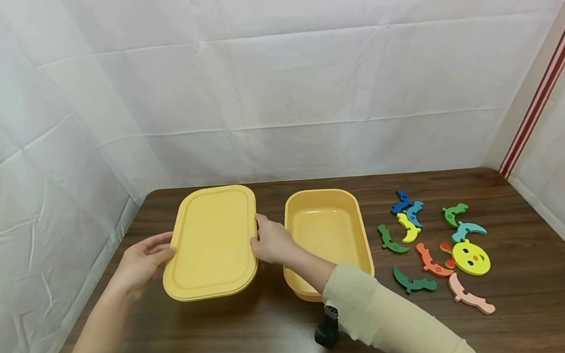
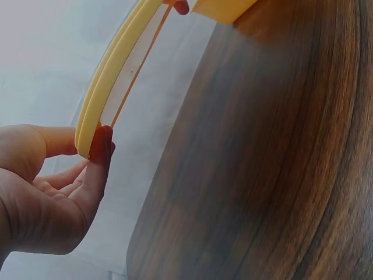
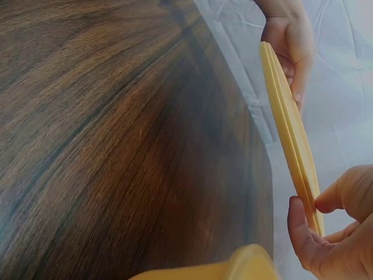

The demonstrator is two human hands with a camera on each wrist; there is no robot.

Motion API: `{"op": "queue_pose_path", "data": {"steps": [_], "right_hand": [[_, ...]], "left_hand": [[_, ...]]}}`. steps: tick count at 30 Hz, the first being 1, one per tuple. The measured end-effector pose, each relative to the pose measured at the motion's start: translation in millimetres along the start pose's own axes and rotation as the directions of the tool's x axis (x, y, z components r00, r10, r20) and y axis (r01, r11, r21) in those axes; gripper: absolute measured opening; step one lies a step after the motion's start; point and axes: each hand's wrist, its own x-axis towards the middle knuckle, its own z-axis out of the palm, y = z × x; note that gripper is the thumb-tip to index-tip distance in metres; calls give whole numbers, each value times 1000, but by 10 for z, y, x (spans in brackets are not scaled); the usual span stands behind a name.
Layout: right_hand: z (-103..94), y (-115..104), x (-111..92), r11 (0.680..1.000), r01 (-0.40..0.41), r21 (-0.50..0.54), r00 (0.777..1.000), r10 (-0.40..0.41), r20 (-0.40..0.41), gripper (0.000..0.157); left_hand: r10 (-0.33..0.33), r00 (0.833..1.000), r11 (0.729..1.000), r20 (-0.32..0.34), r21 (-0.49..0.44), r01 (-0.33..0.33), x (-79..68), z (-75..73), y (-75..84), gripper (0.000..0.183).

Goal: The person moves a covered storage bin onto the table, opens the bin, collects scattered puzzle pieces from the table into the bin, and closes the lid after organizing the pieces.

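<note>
A yellow lid (image 1: 211,243) with rounded corners is held above the left part of the table, tilted a little. My left hand (image 1: 144,263) pinches its left edge; in the left wrist view the thumb lies on one face and the fingers (image 2: 100,157) behind the rim. On the opposite edge, my right hand (image 1: 273,241) grips the lid between thumb and fingers, which the right wrist view shows from the side (image 3: 335,224). Just right of the lid stands an open yellow box (image 1: 322,228) with a bare inside, partly covered by my right forearm.
Right of the box lie several colored crescent pieces, among them a pink one (image 1: 469,295), an orange one (image 1: 432,262) and a dark green one (image 1: 413,282). A yellow smiling face piece (image 1: 471,258) lies among them. White sheets (image 1: 281,79) hang behind the dark wooden table (image 1: 214,332).
</note>
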Motion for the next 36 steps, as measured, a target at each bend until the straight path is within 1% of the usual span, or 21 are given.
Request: {"op": "queue_pose_path", "data": {"steps": [4, 10, 16, 23, 27, 36], "right_hand": [[64, -60, 18, 1000, -16, -27, 1000, 16, 20, 56], [197, -132, 16, 994, -41, -100, 999, 42, 11, 54], [321, -141, 19, 992, -77, -104, 997, 80, 23, 54], [450, -117, 12, 987, -122, -105, 992, 124, 9, 50], [505, -102, 3, 985, -144, -91, 989, 146, 15, 51], [612, -49, -23, 985, -158, -68, 987, 159, 11, 53]], "left_hand": [[-16, 1000, 1000, 5, 26, 15, 3, -50, -45, 62], [-36, 999, 997, -3, 74, 36, 3, -104, -134, 61], [-37, 999, 988, -32, 151, 41, 5, -119, -249, 58], [-39, 998, 978, -50, 202, 49, 4, -104, -364, 54], [-40, 998, 971, -57, 233, 52, 2, -93, -392, 52], [-33, 997, 955, -66, 292, 51, 20, -65, -427, 49]]}}
